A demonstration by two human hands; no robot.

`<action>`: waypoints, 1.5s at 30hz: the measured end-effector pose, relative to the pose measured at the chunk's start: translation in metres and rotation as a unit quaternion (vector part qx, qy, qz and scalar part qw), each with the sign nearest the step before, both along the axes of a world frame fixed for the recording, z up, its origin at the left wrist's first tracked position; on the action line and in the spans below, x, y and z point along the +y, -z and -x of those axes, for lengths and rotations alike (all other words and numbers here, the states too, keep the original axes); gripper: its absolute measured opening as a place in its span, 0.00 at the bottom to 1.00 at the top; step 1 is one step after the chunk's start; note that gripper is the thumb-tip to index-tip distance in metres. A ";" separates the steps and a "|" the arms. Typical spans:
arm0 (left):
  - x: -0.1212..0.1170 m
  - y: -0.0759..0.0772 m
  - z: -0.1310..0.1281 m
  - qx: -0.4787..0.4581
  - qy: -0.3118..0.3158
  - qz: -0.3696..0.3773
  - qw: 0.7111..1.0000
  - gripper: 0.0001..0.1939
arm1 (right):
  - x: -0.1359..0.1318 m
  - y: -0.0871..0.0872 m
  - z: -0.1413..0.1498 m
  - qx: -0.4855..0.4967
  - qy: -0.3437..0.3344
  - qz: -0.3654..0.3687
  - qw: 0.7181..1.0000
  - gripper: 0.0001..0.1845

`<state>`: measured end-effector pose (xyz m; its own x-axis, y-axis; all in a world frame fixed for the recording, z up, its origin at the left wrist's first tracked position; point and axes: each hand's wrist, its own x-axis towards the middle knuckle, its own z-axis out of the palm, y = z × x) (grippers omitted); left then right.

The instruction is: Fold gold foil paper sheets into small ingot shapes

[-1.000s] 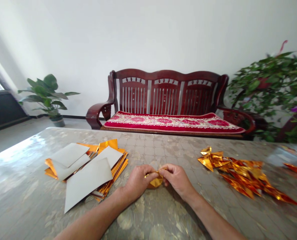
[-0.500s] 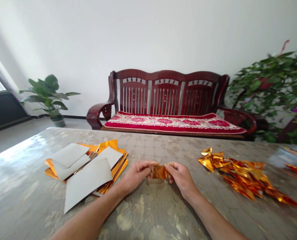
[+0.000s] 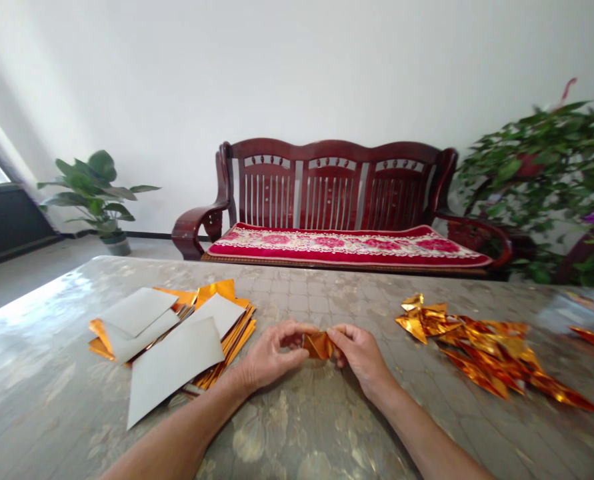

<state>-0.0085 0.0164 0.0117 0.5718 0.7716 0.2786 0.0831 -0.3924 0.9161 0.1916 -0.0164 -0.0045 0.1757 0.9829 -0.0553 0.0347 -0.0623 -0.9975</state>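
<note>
A small folded piece of gold foil paper [image 3: 319, 346] is held just above the table between my two hands. My right hand [image 3: 359, 351] pinches its right end between thumb and fingers. At the left end, my left hand [image 3: 279, 353] has its thumb and fingertips on the paper, with a gap showing between thumb and index finger. Left of my hands lies a loose stack of foil paper sheets [image 3: 237, 340], several with pale backs up. To the right is a heap of folded gold foil pieces [image 3: 491, 343].
The table [image 3: 297, 433] has a glossy patterned cover. A clear plastic bag [image 3: 571, 313] lies at its right edge beside another foil piece. Beyond stands a dark red wooden bench [image 3: 331, 190] with a floral cushion. Potted plants [image 3: 104, 193] flank it.
My left thumb has dropped and moved away from the index finger, widening the gap. The folded paper shows a slightly different face; my right hand keeps its pinch.
</note>
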 end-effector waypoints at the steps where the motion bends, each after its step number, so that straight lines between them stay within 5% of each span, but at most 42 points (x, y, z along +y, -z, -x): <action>1: 0.001 0.002 -0.001 -0.007 -0.004 -0.005 1.000 0.18 | 0.000 0.000 0.000 0.000 -0.002 0.001 1.000 0.21; 12: 0.004 0.016 -0.008 -0.002 -0.121 -0.063 0.991 0.13 | 0.001 0.004 0.002 -0.013 0.017 -0.004 1.000 0.21; 20: -0.002 0.028 -0.021 -0.072 -0.136 0.163 0.974 0.24 | 0.000 0.007 0.008 0.017 0.092 -0.063 0.994 0.21; 25: 0.000 0.030 -0.023 -0.162 -0.165 0.219 0.948 0.26 | -0.003 0.006 0.009 -0.054 0.100 -0.109 0.988 0.13; 31: 0.000 0.025 -0.020 -0.165 -0.146 0.219 0.950 0.18 | -0.008 0.005 0.011 -0.192 0.092 -0.201 0.956 0.06; 37: -0.004 0.018 -0.022 -0.175 -0.146 0.220 0.949 0.26 | -0.011 0.002 0.014 -0.238 0.060 -0.276 0.929 0.05; 45: -0.008 0.010 -0.021 -0.170 -0.159 0.177 0.956 0.23 | -0.017 -0.003 0.015 -0.290 0.041 -0.361 0.886 0.06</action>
